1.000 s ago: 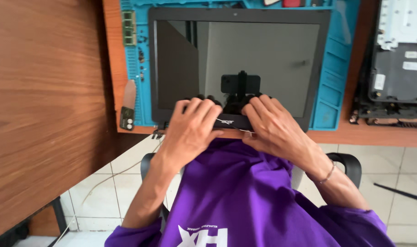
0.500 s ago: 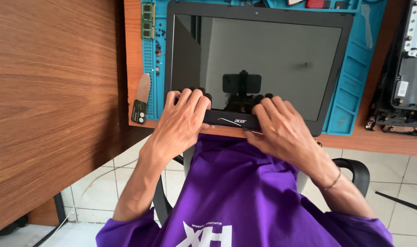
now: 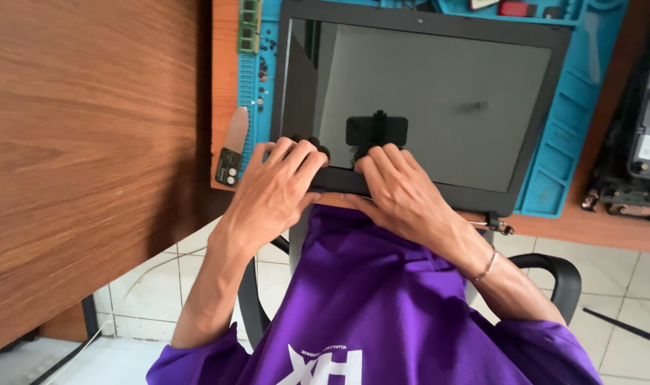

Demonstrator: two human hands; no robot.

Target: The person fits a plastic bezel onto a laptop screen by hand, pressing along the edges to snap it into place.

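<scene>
Nearest the camera was the person's purple short-sleeved shirt (image 3: 382,306), with the black armrest of a chair (image 3: 553,274) showing beside the right forearm and pale floor tiles (image 3: 610,264) below. The left hand (image 3: 271,192) lay palm down with its fingers spread and curled over the near edge of a black-framed laptop display panel with a dark grey glass face (image 3: 439,107); it rested against the frame rather than closing around it. The right hand (image 3: 400,192), a thin bracelet at its wrist, lay just beside the left in the same manner, fingers extended onto the lower bezel, its thumb hidden beneath the edge. The panel lay flat on a blue silicone repair mat (image 3: 564,114), its near edge overhanging the front of the orange-brown wooden desk (image 3: 596,232). A small hinge bracket with a loose cable (image 3: 495,222) protruded at the panel's near right corner. Left of the panel, on the desk edge, lay a flat metal prying tool with a dark handle (image 3: 232,150). Farther off, a green memory module (image 3: 249,25) sat at the mat's left border. At the far right stood a dismantled black laptop chassis (image 3: 642,153).
</scene>
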